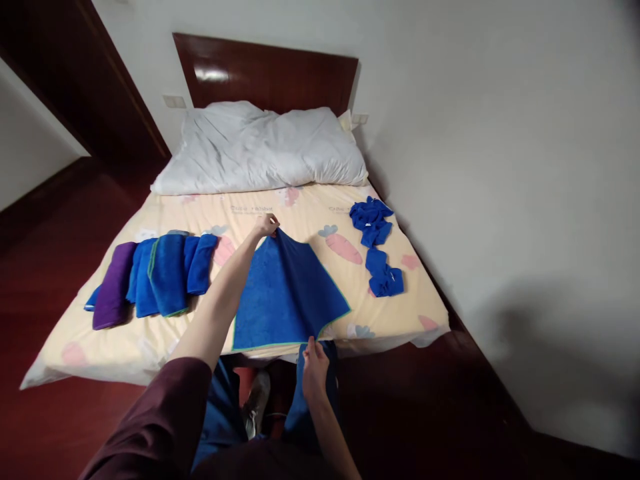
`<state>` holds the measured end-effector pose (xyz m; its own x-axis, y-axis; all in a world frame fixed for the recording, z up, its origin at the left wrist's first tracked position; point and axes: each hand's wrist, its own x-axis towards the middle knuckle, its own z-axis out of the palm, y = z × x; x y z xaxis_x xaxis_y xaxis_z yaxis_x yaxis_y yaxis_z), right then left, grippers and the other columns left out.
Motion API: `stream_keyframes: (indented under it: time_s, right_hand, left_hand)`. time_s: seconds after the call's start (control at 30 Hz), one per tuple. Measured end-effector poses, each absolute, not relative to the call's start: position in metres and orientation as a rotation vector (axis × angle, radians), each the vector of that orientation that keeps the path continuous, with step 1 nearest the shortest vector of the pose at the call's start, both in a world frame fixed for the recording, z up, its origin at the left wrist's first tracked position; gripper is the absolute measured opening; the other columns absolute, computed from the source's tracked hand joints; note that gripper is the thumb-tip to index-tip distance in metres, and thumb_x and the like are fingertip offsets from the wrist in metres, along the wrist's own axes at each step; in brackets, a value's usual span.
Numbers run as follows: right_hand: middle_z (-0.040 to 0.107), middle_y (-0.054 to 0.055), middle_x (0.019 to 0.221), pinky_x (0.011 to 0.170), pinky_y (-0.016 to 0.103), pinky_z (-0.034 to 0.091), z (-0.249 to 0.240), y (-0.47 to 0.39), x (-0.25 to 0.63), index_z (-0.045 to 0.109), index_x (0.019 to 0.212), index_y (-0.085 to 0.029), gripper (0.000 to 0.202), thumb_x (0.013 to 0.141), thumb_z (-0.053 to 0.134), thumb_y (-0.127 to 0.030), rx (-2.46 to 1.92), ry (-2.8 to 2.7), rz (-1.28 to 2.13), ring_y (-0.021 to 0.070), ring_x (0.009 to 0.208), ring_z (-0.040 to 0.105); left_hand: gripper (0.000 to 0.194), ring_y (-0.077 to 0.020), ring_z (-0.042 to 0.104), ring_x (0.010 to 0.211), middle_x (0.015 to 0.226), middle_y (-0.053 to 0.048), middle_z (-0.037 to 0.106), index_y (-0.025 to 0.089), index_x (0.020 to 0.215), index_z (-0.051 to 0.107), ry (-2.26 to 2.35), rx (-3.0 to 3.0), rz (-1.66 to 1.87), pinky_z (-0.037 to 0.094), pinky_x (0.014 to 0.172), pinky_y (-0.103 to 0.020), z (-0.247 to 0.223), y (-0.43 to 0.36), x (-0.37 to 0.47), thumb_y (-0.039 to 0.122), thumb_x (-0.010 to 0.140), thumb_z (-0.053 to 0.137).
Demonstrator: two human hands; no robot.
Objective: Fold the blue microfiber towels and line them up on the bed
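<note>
Head view: both hands (315, 368) pinch the blue cloth (280, 293), fingers closed.

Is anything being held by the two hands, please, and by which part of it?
A blue fabric cloth with green edging: the left hand pinches its far edge, the right hand its near edge.

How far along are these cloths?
Looks done: purple cloth and blue cloths beside it, rolled or folded at left on the bed. In hand: green-edged blue cloth, spread out, left hand pinching its far part, right hand its near edge. Apparently left: crumpled blue pieces at right.
</note>
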<state>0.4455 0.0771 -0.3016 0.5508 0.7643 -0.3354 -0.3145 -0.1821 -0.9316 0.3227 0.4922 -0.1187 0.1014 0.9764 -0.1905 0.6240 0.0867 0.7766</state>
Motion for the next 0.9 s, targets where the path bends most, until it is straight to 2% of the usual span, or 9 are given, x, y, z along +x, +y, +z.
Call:
stream_keyframes:
  time_s: [0.07, 0.23, 0.33, 0.4, 0.47, 0.57, 0.7, 0.77, 0.9]
  right_hand:
    - [0.05, -0.005, 0.062, 0.064, 0.029, 0.046, -0.285, 0.077, 0.454, 0.055, 0.068, -0.023, 0.062, 0.08, 0.071, -0.082, -1.477, -0.373, 0.927, 0.014, 0.063, 0.049]
    - [0.07, 0.004, 0.075, 0.075, 0.032, 0.056, -0.25, 0.092, 0.482, 0.071, 0.084, -0.019, 0.061, 0.072, 0.078, -0.079, -1.436, -0.341, 0.788, 0.0215, 0.077, 0.067]
    - [0.075, 0.007, 0.081, 0.077, 0.035, 0.06, -0.231, 0.11, 0.505, 0.073, 0.105, -0.017, 0.071, 0.064, 0.085, -0.073, -1.384, -0.3, 0.667, 0.0234, 0.078, 0.072]
    - [0.079, 0.012, 0.091, 0.081, 0.038, 0.063, -0.216, 0.125, 0.523, 0.072, 0.112, -0.016, 0.073, 0.065, 0.087, -0.07, -1.36, -0.359, 0.589, 0.0256, 0.084, 0.075]
    - [0.081, 0.017, 0.1, 0.088, 0.042, 0.064, -0.198, 0.139, 0.543, 0.074, 0.104, -0.015, 0.065, 0.069, 0.084, -0.069, -1.347, -0.508, 0.519, 0.0284, 0.092, 0.077]
    - [0.082, 0.018, 0.102, 0.094, 0.044, 0.064, -0.165, 0.158, 0.571, 0.079, 0.094, -0.015, 0.055, 0.077, 0.079, -0.067, -1.334, -0.78, 0.412, 0.0299, 0.097, 0.078]
    - [0.083, 0.016, 0.096, 0.085, 0.04, 0.065, -0.124, 0.18, 0.598, 0.081, 0.096, -0.015, 0.053, 0.07, 0.088, -0.062, -1.291, -0.927, 0.427, 0.0274, 0.089, 0.078]
    - [0.082, 0.014, 0.094, 0.081, 0.038, 0.065, -0.108, 0.19, 0.604, 0.082, 0.098, -0.016, 0.054, 0.066, 0.092, -0.059, -1.279, -0.996, 0.475, 0.0249, 0.084, 0.076]
    - [0.082, 0.012, 0.093, 0.079, 0.036, 0.064, -0.085, 0.203, 0.609, 0.082, 0.099, -0.017, 0.054, 0.066, 0.092, -0.057, -1.272, -1.083, 0.512, 0.0234, 0.084, 0.075]
  left_hand:
    - [0.02, -0.0187, 0.072, 0.063, 0.085, -0.009, 0.076, 0.011, 0.108, 0.073, 1.578, 1.586, 0.665, 0.061, 0.07, -0.031, -0.098, 0.478, 0.309, 0.018, 0.09, 0.073]
    - [0.008, -0.016, 0.07, 0.06, 0.074, -0.003, 0.069, 0.013, 0.095, 0.067, 1.5, 1.519, 0.83, 0.064, 0.073, -0.033, -0.06, 0.444, 0.271, 0.018, 0.09, 0.072]
    - [0.012, -0.0143, 0.072, 0.063, 0.074, -0.002, 0.069, 0.014, 0.093, 0.066, 1.412, 1.476, 0.926, 0.065, 0.08, -0.032, -0.047, 0.421, 0.246, 0.018, 0.087, 0.076]
    - [0.018, -0.0146, 0.072, 0.066, 0.075, -0.003, 0.07, 0.013, 0.093, 0.069, 1.318, 1.427, 1.003, 0.065, 0.083, -0.034, -0.042, 0.406, 0.227, 0.018, 0.081, 0.082]
    - [0.024, -0.0155, 0.073, 0.069, 0.076, -0.005, 0.072, 0.011, 0.093, 0.072, 1.251, 1.377, 1.068, 0.066, 0.085, -0.036, -0.038, 0.39, 0.208, 0.019, 0.074, 0.086]
    - [0.034, -0.0171, 0.074, 0.074, 0.081, -0.007, 0.075, 0.01, 0.096, 0.076, 1.248, 1.385, 1.116, 0.065, 0.085, -0.035, -0.035, 0.366, 0.179, 0.024, 0.068, 0.089]
    - [0.048, -0.0242, 0.076, 0.087, 0.09, -0.011, 0.08, 0.011, 0.102, 0.081, 1.377, 1.495, 1.169, 0.064, 0.081, -0.034, -0.035, 0.34, 0.146, 0.04, 0.065, 0.091]
    - [0.05, -0.0279, 0.077, 0.094, 0.096, -0.013, 0.082, 0.012, 0.101, 0.082, 1.433, 1.541, 1.225, 0.063, 0.086, -0.036, -0.036, 0.329, 0.134, 0.045, 0.065, 0.091]
    - [0.051, -0.0316, 0.078, 0.102, 0.101, -0.014, 0.083, 0.014, 0.103, 0.084, 1.461, 1.594, 1.288, 0.063, 0.096, -0.04, -0.034, 0.308, 0.121, 0.049, 0.067, 0.089]
